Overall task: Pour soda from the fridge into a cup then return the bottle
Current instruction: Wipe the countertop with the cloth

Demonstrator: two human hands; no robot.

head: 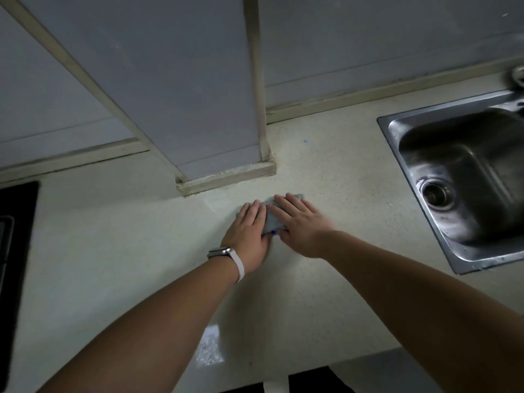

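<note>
head view: left hand [249,234], right hand [297,222] press folded grey cloth [270,219] on speckled counter [113,251], fingers straight.

No legible text, labels or numbers anywhere — surfaces plain; nothing readable

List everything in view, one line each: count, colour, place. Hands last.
cloth: one, grey-blue, on the countertop under both hands
countertop: one, pale speckled, across the middle
sink: one, steel, right, set into countertop
drain: one, metal, in the sink bottom
hob: one, black, far left edge
pillar: one, grey tiled, behind the cloth
watch: one, pale strap, left wrist
left hand: one, flat on the cloth
right hand: one, flat on the cloth
</note>
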